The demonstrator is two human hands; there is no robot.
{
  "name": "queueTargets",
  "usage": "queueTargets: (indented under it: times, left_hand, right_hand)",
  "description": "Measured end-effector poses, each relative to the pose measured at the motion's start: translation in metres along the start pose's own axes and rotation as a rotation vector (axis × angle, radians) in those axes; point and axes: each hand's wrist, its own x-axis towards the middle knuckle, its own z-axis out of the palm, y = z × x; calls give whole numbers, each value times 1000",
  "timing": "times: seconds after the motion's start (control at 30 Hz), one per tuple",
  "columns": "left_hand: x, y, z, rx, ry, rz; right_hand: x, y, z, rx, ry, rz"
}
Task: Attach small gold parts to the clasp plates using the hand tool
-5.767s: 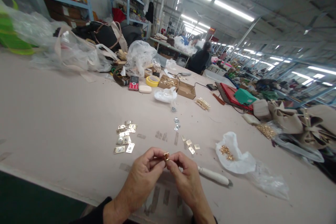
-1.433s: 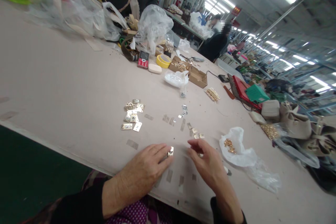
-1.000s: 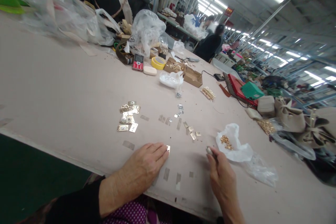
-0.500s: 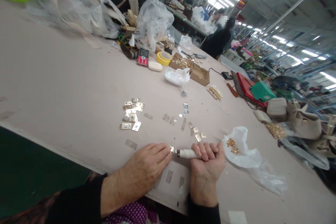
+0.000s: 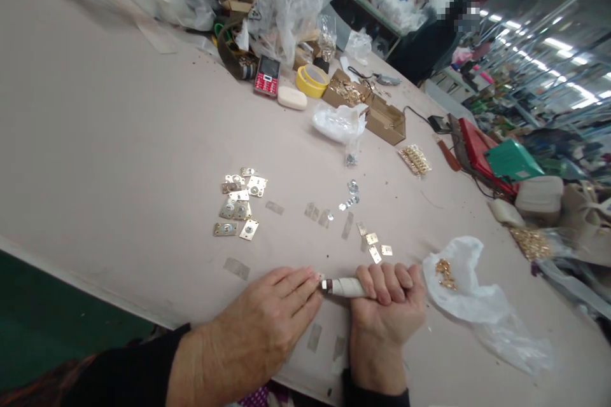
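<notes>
My left hand (image 5: 274,311) lies low over the table, fingers together, their tips pressing on a small gold metal plate (image 5: 319,276) that is mostly covered. In my right fist (image 5: 389,299) is a screwdriver-like tool with a white-wrapped handle (image 5: 348,287). Its short metal end points left and meets the plate at my left fingertips. Beyond my left hand sits a cluster of gold plates with round metal pieces (image 5: 241,208). Several bare gold plates (image 5: 373,243) lie beyond the tool, and silver discs (image 5: 352,189) are scattered farther off.
A white plastic bag with gold pieces (image 5: 477,296) lies right of my right hand. Farther back are a red phone (image 5: 266,76), yellow tape (image 5: 312,81), a cardboard box (image 5: 386,119) and a bag of gold parts (image 5: 415,160). Someone in dark clothes (image 5: 427,44) is in the background.
The camera view has shifted, so the table items appear farther right. The tool's metal end sits closer against my left fingertips, and less of the plate shows. Both hands keep their grips.
</notes>
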Motion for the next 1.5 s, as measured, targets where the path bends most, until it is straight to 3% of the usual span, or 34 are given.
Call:
queueTargets:
  times: [0.23, 0.43, 0.53, 0.77, 1.03, 1.13, 1.3, 1.4, 1.5]
  left_hand:
    - [2, 4, 0, -5, 65, -36]
    - [3, 2, -2, -15, 50, -16]
    - [3, 2, -2, -7, 37, -9]
    - [0, 4, 0, -24, 61, -30]
    - [2, 4, -9, -119, 40, -66]
    - [1, 4, -16, -188, 96, -115]
    - [2, 3, -23, -338, 159, -199]
    - [10, -2, -23, -385, 92, -216]
    - [23, -14, -20, -304, -13, -96]
  right_hand:
    - [-22, 2, 26, -127, -251, -134]
    - [-12, -5, 12, -38, -95, -62]
    - [-11, -5, 9, -53, -111, -99]
    - [-27, 3, 26, -269, -378, -175]
    - [-44, 14, 22, -662, -561, -349]
    - [-43, 2, 34, -570, -548, -316]
    - [-48, -3, 43, -485, -494, -423]
    - [-45, 10, 31, -539, -536, -292]
    - [-39, 11, 22, -427, -535, -250]
